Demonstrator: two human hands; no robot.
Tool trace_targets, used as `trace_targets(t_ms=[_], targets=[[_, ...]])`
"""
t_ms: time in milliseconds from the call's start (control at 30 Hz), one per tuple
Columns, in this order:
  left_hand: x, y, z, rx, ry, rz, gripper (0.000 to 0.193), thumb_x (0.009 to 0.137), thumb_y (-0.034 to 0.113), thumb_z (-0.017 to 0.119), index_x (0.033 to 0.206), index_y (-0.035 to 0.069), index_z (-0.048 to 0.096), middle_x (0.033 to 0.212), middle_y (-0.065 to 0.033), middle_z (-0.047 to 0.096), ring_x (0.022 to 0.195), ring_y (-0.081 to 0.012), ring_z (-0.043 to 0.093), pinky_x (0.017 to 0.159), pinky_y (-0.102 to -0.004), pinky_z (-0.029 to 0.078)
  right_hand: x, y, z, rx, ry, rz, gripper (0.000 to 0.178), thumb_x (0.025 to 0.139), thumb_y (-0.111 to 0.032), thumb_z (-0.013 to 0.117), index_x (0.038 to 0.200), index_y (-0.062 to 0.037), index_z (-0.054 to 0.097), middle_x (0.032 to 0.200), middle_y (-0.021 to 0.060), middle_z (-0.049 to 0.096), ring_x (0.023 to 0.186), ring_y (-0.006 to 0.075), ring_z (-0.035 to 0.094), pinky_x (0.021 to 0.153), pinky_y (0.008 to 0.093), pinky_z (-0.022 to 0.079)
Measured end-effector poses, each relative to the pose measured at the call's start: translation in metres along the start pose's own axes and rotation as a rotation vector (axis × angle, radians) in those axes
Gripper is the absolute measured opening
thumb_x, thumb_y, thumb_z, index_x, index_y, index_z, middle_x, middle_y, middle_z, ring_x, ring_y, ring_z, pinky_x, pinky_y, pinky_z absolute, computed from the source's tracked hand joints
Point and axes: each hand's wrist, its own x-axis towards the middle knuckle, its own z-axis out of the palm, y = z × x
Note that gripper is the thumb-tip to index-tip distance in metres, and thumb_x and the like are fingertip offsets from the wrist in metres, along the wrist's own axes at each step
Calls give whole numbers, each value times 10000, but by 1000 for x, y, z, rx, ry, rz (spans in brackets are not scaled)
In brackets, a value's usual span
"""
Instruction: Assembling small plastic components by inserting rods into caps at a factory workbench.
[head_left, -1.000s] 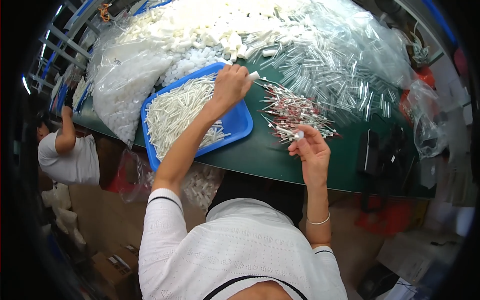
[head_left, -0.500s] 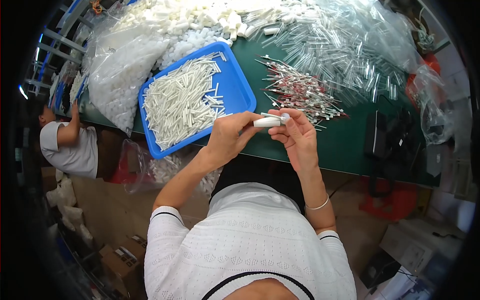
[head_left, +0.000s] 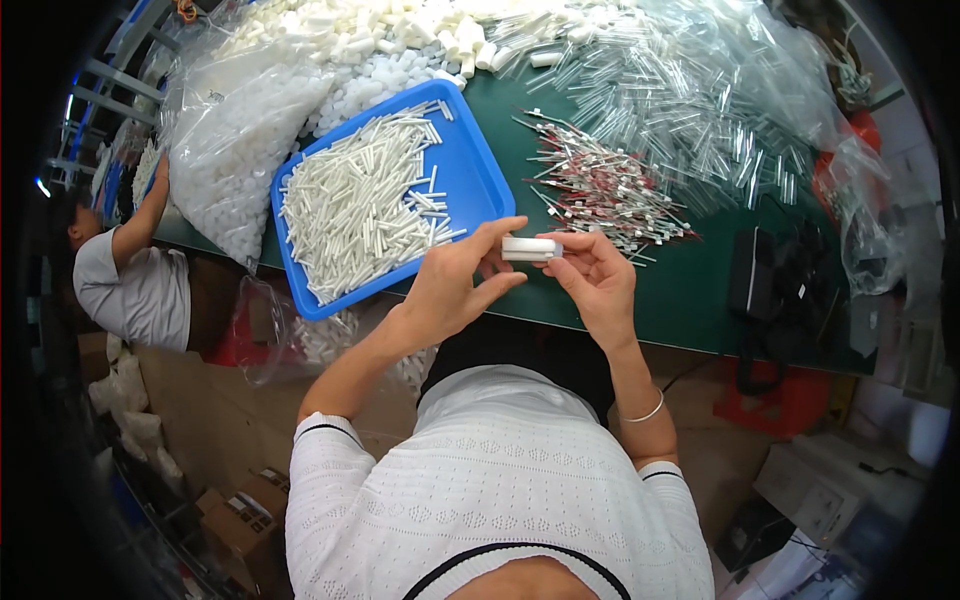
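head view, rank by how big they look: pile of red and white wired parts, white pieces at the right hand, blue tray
Largest to smallest:
1. blue tray
2. pile of red and white wired parts
3. white pieces at the right hand

Left forearm (head_left: 358, 362) slants up and rightward from bent elbow. Left hand (head_left: 512, 250) loosely cupped, thumb (head_left: 500, 288) and index finger (head_left: 506, 227) spread apart, remaining fingers (head_left: 488, 268) curled inward. Right forearm (head_left: 632, 372) steeper, leaning leftward. Right hand (head_left: 559, 254) drawn into pinch, fingertips turned toward left hand. Hands near each other, not touching, ahead of torso (head_left: 500, 480).
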Motion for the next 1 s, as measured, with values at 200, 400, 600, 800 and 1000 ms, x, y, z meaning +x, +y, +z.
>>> trace_targets(t_ms=[200, 400, 600, 800, 1000], targets=[[11, -14, -5, -95, -67, -58, 158, 869, 83, 645, 998, -1, 610, 803, -103, 667, 712, -164, 657, 673, -274, 526, 13, -12, 13, -890, -23, -512, 280, 716, -3, 730, 976, -21, 628, 909, 118, 646, 856, 285, 634, 747, 371, 508], [114, -61, -49, 70, -51, -62, 143, 906, 124, 595, 893, 15, 686, 830, -52, 685, 701, -96, 615, 644, -236, 488, 23, -14, 4, -909, 24, -461, 225, 708, -8, 736, 912, -17, 641, 817, 119, 643, 763, 300, 618, 667, 371, 497], [252, -125, -36, 802, 244, 122, 246, 792, 268, 683, 813, 23, 697, 818, -177, 666, 777, -332, 656, 733, -415, 523, 13, -14, 13, -902, -7, -384, 219, 748, 7, 728, 951, 8, 644, 865, 127, 643, 682, 214, 603, 626, 295, 488], [258, -117, -8, 875, 185, 77, 240, 728, 253, 743, 832, 39, 714, 934, -178, 650, 964, -332, 592, 788, -409, 518, 1, -20, 0, -897, 60, -315, 244, 782, -43, 716, 1013, -2, 647, 924, 131, 670, 785, 234, 644, 702, 306, 503], [217, -84, -21, 474, 191, -75, 152, 788, 118, 629, 926, 56, 644, 943, -126, 667, 867, -262, 631, 824, -350, 495, 3, -41, -11, -858, 163, -329, 232, 813, -26, 679, 1044, -19, 652, 938, 122, 682, 818, 198, 648, 735, 280, 492]])
